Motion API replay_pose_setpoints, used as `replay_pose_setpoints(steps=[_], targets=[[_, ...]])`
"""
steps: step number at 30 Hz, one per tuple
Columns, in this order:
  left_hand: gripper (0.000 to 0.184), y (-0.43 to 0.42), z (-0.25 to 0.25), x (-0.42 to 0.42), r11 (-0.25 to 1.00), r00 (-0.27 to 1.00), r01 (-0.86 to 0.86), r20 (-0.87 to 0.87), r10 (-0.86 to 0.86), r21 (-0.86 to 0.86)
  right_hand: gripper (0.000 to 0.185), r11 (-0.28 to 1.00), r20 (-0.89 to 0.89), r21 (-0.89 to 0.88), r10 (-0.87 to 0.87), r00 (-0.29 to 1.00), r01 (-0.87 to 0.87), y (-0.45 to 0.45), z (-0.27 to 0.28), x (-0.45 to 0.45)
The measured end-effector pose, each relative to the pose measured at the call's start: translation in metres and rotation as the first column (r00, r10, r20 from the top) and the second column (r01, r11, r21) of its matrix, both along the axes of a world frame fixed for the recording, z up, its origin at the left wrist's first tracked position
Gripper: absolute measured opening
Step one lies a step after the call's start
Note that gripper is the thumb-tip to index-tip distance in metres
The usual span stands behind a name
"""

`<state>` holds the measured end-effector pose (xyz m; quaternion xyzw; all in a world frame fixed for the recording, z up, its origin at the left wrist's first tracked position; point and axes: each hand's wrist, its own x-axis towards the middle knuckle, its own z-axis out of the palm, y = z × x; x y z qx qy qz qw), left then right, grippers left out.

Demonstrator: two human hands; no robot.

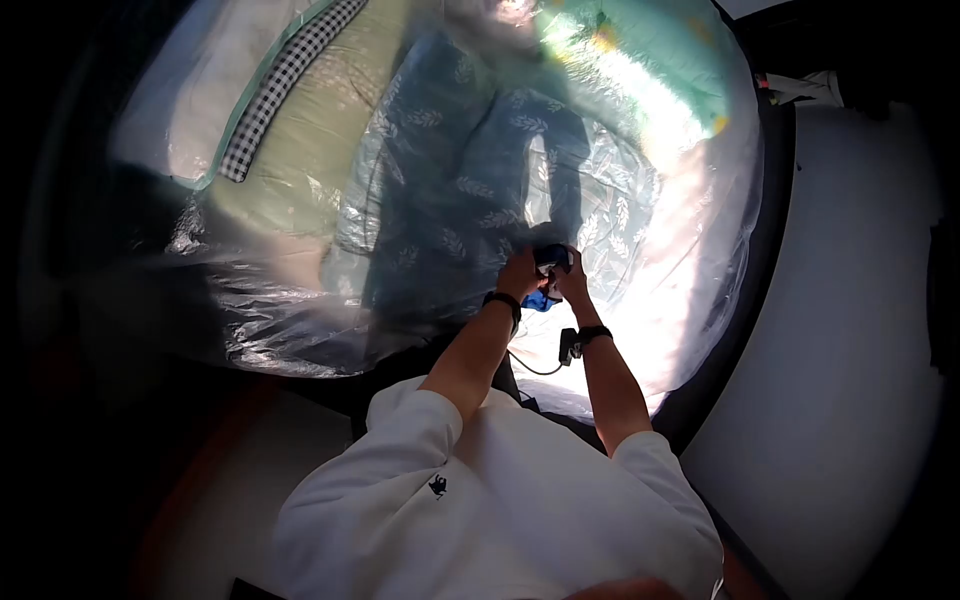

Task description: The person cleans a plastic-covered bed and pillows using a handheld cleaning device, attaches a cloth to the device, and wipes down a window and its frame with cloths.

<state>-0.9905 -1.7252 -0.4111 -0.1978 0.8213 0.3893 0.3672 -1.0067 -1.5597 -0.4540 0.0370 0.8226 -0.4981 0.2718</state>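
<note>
In the head view my left hand (pixel 517 274) and my right hand (pixel 573 281) are close together in front of me, fingers curled around a small blue and black object (pixel 550 258). A blue part of it shows below my fingers; its kind is too small and shaded to make out. Under my hands lies a blue-green quilt (pixel 430 190) with a white leaf pattern, covered by a clear plastic sheet (pixel 270 330). Sunlight falls brightly on the sheet beside my right hand.
A pale green quilt (pixel 300 205) and a black-and-white checked strip (pixel 285 90) lie at the left under plastic. A light green bedding piece (pixel 640 70) is at the far right. A cable hangs from the black device (pixel 570 346) on my right wrist. White floor (pixel 820 330) shows at right.
</note>
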Motion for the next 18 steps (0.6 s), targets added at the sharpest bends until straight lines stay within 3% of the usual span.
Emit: replay_pose_setpoints(steps=[3, 4, 5, 6, 7, 10, 12, 13, 16, 17, 18], targets=[[0.063, -0.035, -0.022, -0.015, 0.997, 0.993, -0.023, -0.115, 0.014, -0.076, 0.070, 0.994, 0.119, -0.064, 0.097, 0.988, -0.089, -0.048, -0.006, -0.024], [0.059, -0.057, -0.020, -0.015, 0.991, 0.990, -0.031, -0.143, 0.013, -0.127, 0.072, 0.970, -0.132, -0.103, 0.206, 0.970, -0.220, -0.057, -0.057, -0.015], [0.056, -0.081, -0.021, -0.013, 0.983, 0.985, -0.040, -0.171, 0.010, -0.177, 0.072, 0.983, 0.249, -0.143, 0.146, 0.957, -0.113, -0.087, -0.016, -0.025], [0.053, -0.105, -0.032, -0.003, 0.973, 0.976, -0.065, -0.219, 0.015, -0.219, 0.070, 0.983, 0.216, -0.052, 0.185, 0.959, -0.178, -0.108, 0.012, -0.029], [0.050, -0.127, -0.039, 0.006, 0.962, 0.963, -0.090, -0.267, 0.018, -0.259, 0.069, 0.960, 0.038, -0.196, 0.213, 0.976, -0.202, -0.122, -0.034, -0.012], [0.045, -0.149, -0.013, 0.034, 0.926, 0.962, -0.173, -0.260, 0.086, -0.334, 0.068, 0.946, 0.060, -0.204, 0.268, 0.962, -0.251, -0.154, -0.009, 0.005], [0.046, -0.142, -0.004, 0.035, 0.942, 0.958, -0.131, -0.285, 0.039, -0.310, 0.063, 0.929, -0.119, -0.292, 0.201, 0.972, -0.228, -0.166, -0.023, 0.019], [0.048, -0.139, -0.002, 0.034, 0.956, 0.950, -0.094, -0.312, 0.003, -0.277, 0.063, 0.927, -0.118, -0.302, 0.193, 0.974, -0.221, -0.168, -0.022, 0.016], [0.055, -0.125, -0.038, 0.040, 0.953, 0.915, 0.012, -0.382, -0.132, -0.301, 0.058, 0.974, -0.008, -0.169, 0.151, 0.989, -0.150, -0.156, -0.020, 0.007], [0.055, -0.116, -0.043, 0.037, 0.955, 0.915, 0.010, -0.382, -0.128, -0.296, 0.057, 0.983, -0.094, -0.150, 0.095, 0.991, -0.109, -0.145, -0.025, 0.004], [0.063, -0.108, -0.049, 0.032, 0.974, 0.845, 0.034, -0.513, -0.148, -0.224, 0.057, 0.989, -0.179, -0.135, 0.041, 0.983, -0.066, -0.133, -0.029, 0.003]])
